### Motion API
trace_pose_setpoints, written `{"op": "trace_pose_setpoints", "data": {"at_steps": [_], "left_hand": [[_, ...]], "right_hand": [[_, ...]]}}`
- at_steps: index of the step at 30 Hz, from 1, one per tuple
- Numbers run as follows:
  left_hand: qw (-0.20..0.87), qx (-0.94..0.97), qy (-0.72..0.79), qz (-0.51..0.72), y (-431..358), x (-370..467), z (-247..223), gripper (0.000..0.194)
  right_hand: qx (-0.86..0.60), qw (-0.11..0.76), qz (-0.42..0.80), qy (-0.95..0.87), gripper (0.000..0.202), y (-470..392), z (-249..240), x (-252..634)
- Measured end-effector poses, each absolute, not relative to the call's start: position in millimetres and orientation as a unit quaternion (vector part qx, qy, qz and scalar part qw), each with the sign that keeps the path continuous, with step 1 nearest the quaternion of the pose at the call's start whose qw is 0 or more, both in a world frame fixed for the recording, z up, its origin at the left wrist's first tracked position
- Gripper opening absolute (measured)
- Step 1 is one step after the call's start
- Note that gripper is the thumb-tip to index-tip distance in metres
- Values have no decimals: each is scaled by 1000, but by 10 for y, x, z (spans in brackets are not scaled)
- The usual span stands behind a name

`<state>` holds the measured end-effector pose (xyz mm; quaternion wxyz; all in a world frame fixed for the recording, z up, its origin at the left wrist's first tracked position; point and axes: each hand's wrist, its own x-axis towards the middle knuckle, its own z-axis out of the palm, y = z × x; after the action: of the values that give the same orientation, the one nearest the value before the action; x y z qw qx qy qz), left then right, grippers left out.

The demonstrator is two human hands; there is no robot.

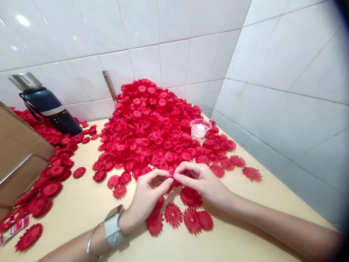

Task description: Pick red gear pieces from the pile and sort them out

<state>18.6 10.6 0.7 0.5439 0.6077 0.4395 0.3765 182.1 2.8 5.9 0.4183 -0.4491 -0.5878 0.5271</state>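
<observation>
My left hand [148, 191] and my right hand [200, 182] meet at the front of a big heap of red flower-shaped pieces [152, 123]. Thumb and forefinger of each hand are pinched together, with a bit of red between the fingertips; it looks like a small red piece, mostly hidden by the fingers. Just below the hands, several flat red flowers [173, 215] lie on the pale table [231, 233]. A watch and a bangle are on the left wrist.
A clear plastic cup [200, 130] with something white inside sits at the heap's right. A dark bottle [50, 105] leans at the back left, beside a cardboard box [21, 153] and more red flowers. Tiled walls [177, 58] border the table behind and at right.
</observation>
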Motion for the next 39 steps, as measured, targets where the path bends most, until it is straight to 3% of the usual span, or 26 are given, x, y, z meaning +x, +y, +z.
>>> {"op": "trace_pose_setpoints", "data": {"at_steps": [28,39], "left_hand": [[504,624,438,406,106,200,-33,11],[518,637,421,385,101,194,-51,11]], "right_hand": [[-433,412,504,-623,13,63,4,1908],[-460,385,350,-719,15,70,-57,1914]]}}
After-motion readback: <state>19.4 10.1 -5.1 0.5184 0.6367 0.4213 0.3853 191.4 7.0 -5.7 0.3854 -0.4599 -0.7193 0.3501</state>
